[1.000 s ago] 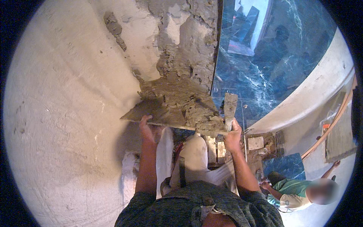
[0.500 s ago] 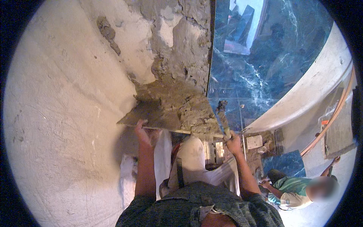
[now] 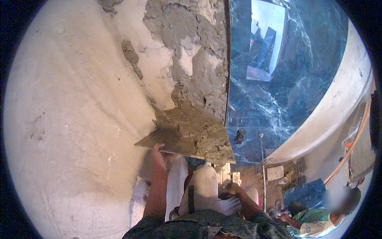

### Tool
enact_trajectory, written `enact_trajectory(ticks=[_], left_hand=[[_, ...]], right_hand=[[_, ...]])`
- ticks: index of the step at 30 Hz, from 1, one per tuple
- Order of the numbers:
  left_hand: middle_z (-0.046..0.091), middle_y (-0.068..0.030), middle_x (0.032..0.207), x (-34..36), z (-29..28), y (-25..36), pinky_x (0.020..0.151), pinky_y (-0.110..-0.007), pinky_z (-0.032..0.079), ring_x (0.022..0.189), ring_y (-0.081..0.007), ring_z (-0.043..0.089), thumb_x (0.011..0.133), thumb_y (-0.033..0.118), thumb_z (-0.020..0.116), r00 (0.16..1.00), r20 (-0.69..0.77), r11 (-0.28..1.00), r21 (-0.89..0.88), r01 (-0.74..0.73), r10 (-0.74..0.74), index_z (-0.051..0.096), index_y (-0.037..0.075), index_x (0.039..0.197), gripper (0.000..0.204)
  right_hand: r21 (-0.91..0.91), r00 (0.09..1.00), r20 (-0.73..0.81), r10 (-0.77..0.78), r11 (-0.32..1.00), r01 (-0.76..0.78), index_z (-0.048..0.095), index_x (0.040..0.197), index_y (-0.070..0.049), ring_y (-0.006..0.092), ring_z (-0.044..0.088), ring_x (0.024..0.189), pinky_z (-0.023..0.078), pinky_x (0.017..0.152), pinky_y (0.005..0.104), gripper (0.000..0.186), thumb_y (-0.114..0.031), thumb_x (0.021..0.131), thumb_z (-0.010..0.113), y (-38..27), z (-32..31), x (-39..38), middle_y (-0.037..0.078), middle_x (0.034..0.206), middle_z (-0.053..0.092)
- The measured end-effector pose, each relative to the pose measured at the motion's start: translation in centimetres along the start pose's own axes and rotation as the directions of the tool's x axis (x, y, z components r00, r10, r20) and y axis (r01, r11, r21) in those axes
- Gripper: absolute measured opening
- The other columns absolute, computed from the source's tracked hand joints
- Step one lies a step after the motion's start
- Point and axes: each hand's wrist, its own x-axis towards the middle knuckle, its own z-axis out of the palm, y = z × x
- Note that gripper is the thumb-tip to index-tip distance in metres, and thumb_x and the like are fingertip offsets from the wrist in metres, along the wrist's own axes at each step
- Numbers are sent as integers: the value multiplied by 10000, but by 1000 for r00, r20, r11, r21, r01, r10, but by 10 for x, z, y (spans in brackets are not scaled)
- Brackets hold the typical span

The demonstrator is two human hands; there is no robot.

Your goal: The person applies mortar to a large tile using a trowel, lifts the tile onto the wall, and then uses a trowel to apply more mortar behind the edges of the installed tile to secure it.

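Observation:
A flat tile [image 3: 179, 153], its upper face coated with rough grey-brown mortar, is tilted in front of my knees. My left hand [image 3: 159, 156] grips its near left edge, thumb over the rim and the other fingers mostly out of sight beneath. Below the tile's right end, close to my right knee, my right hand [image 3: 234, 190] is lowered; its fingers are dark and blurred, and what they hold, if anything, is unclear. A small dark lump [image 3: 240, 136] shows against the glossy blue veined stone slab [image 3: 254, 107] beyond the tile.
Patchy mortar [image 3: 199, 75] covers the surface left of the slab, beside a pale plastered wall [image 3: 71, 119]. A thin rod [image 3: 263, 183] stands right of my knees. Another person [image 3: 318, 223] is at lower right near a blue stone piece [image 3: 304, 193] and an orange hose [image 3: 346, 159].
My right hand has dropped from beside the tile's right end toward my knee, and the handled tool it held no longer shows. My left hand keeps its grip. The whole view has shifted.

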Motion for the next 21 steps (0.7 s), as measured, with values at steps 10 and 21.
enact_trajectory(ticks=[10, 21], left_hand=[[602, -157, 917, 7, 1, -2, 638, -467, 502, 756, -327, 593, 778, 274, 503, 990, 136, 995, -84, 61, -50, 519, 11, 977, 330], [601, -154, 908, 26, -25, -21, 621, -421, 498, 734, -292, 585, 807, 350, 470, 981, 141, 987, -77, 143, -131, 542, 34, 996, 375]], right_hand=[[-25, 999, 34, 37, 999, -36, 651, 975, -72, 323, 642, 878, 507, 753, 414, 367, -371, 765, 622, 8, 14, 9, 167, 950, 658], [-130, 986, -140, 92, 985, -110, 623, 1044, -54, 351, 637, 888, 507, 776, 418, 369, -307, 782, 566, 9, -11, 18, 170, 972, 656]])
